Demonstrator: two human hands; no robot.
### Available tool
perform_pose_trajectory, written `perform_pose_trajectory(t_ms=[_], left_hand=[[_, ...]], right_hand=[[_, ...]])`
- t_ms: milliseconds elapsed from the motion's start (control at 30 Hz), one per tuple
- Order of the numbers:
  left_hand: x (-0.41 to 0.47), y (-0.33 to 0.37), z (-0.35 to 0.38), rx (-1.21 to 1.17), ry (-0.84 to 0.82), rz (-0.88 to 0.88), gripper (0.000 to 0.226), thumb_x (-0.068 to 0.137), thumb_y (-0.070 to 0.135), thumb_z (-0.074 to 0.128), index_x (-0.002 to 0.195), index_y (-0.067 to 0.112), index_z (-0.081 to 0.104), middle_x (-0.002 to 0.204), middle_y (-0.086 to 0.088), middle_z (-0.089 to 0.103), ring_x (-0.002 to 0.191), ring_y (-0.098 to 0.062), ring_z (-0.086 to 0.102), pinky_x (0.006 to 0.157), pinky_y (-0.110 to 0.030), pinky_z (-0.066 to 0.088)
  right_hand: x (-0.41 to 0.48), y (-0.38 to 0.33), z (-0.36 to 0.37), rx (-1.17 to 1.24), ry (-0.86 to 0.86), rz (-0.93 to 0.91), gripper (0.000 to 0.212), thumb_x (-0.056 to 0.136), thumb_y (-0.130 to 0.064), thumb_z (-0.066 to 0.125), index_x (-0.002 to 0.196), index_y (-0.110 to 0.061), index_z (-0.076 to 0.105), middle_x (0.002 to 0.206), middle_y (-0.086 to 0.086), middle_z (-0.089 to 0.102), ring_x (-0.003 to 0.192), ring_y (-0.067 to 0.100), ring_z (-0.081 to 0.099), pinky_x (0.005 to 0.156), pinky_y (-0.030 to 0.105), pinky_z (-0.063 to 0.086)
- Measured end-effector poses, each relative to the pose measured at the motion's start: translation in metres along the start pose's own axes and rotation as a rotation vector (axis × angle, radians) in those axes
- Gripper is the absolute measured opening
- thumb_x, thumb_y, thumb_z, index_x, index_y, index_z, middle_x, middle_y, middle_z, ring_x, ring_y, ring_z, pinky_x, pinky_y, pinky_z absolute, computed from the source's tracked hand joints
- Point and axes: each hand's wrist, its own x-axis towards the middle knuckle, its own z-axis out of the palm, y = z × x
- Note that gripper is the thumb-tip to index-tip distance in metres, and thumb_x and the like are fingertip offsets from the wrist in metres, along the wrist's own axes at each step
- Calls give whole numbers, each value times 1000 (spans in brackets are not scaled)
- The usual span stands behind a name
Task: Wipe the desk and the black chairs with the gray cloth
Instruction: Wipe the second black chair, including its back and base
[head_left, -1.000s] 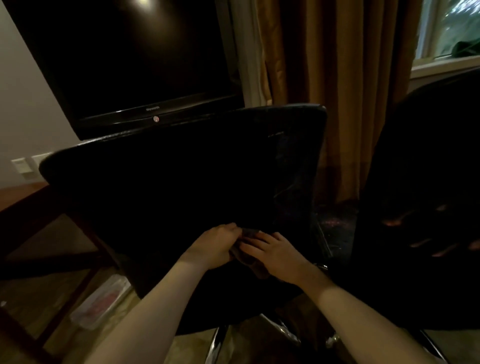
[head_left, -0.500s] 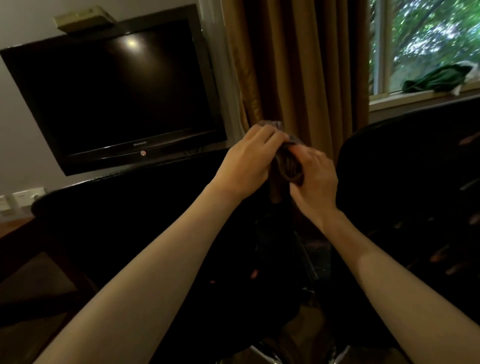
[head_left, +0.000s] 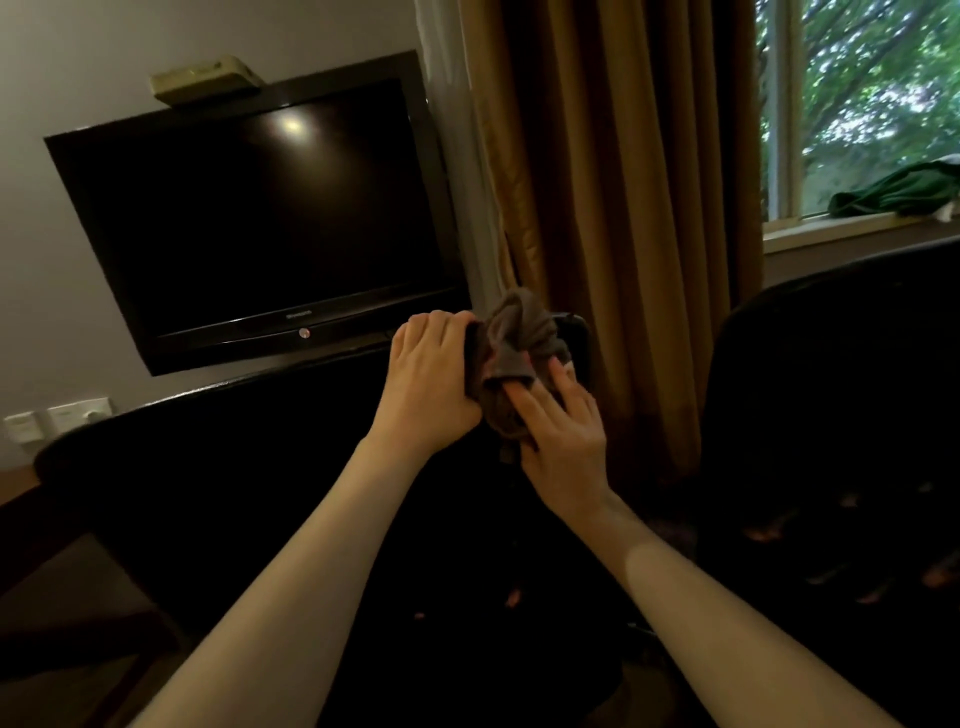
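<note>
Compared with half a second back, the gray cloth (head_left: 514, 332) now bunches out way more between the hands, up by the far right corner of the near black chair (head_left: 249, 467); left hand (head_left: 431, 379) grips its left side, fingers curled; right hand (head_left: 563, 431) holds it from below, fingers dug into the folds; can't really tell if it touches the chair, too dark; second black chair (head_left: 841, 395) sits right; TV (head_left: 260, 223) far left, brown curtain (head_left: 613, 182) middle, window (head_left: 872, 104) far right.

Dark television (head_left: 270, 223) on pale wall (head_left: 78, 78), brown curtain (head_left: 623, 208), window (head_left: 777, 130) (trees (head_left: 883, 78) outside)
</note>
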Motion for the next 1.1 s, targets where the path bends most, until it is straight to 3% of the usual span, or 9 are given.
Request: perform_pose_trajectory(t_ms=[167, 267, 400, 567, 667, 733, 800, 900, 1100], left_hand=[[-17, -15, -10, 17, -43, 38, 79, 65, 53, 53, 131, 11, 42, 123, -5, 45, 116, -20, 33, 99, -17, 8], [-25, -25, -24, -6, -60, 16, 72, 70, 32, 68, 134, 13, 39, 129, -3, 42, 125, -21, 31, 104, -19, 6], [-44, -23, -36, -48, -40, -3, 67, 71, 9, 62, 135, 10, 40, 132, -5, 44, 130, -22, 30, 108, -19, -2], [-64, -22, -42, -50, -18, -115, 73, 78, 5, 57, 144, 11, 26, 151, -4, 23, 144, -21, 6, 110, -29, -15], [-75, -23, -45, 0, -81, -156, 83, 81, 4, 56, 149, 12, 9, 158, -2, 0, 144, -19, -13, 109, -30, -16], [-79, -21, -48, 25, -102, -166, 88, 82, 5, 56, 150, 12, 0, 157, -1, -12, 143, -20, -19, 109, -32, -17], [-81, -19, -49, 30, -90, -139, 90, 83, 9, 57, 150, 14, -4, 156, 0, -17, 141, -19, -22, 108, -32, -18], [-77, -12, -46, 30, -64, -18, 91, 84, 22, 61, 150, 15, -2, 158, -1, -10, 139, -11, -20, 111, -29, -16], [-61, -4, -39, -6, -28, -75, 87, 77, 21, 67, 147, 9, 18, 146, -9, 30, 139, -25, 19, 116, -39, -2]], right_hand=[[-15, -17, 6, 6, 46, -104, 22, 98, -28, 44, 117, -23, 53, 117, 3, 67, 116, 29, 49, 92, 43, 43], [-19, -21, 4, 3, 5, -238, 17, 100, -22, 41, 111, -25, 54, 113, -1, 68, 114, 27, 50, 92, 46, 44], [-63, -6, -9, -64, -311, -667, 25, 88, -18, 48, 98, -31, 67, 106, -8, 71, 117, 21, 49, 95, 48, 38], [-64, -22, -38, -106, -701, -773, 34, 59, -24, 82, 90, -34, 72, 88, -14, 72, 99, 16, 66, 87, 38, 45], [-33, -27, -59, -11, -573, -738, 21, 79, -14, 61, 90, -27, 73, 84, -8, 72, 89, 21, 68, 81, 35, 36], [-8, -30, -73, 76, -385, -626, 41, 96, -7, 37, 88, -21, 75, 86, -4, 72, 87, 23, 68, 78, 35, 36], [22, -32, -85, 97, -216, -563, 46, 100, -11, 32, 88, -16, 75, 89, 1, 73, 90, 26, 69, 81, 37, 38], [63, -31, -89, -12, -47, -533, 26, 98, -13, 42, 98, -16, 68, 95, 3, 73, 98, 27, 64, 85, 38, 39], [46, -12, -63, -141, -52, -488, 21, 90, -10, 42, 109, -15, 49, 116, 9, 55, 106, 29, 46, 82, 39, 36]])
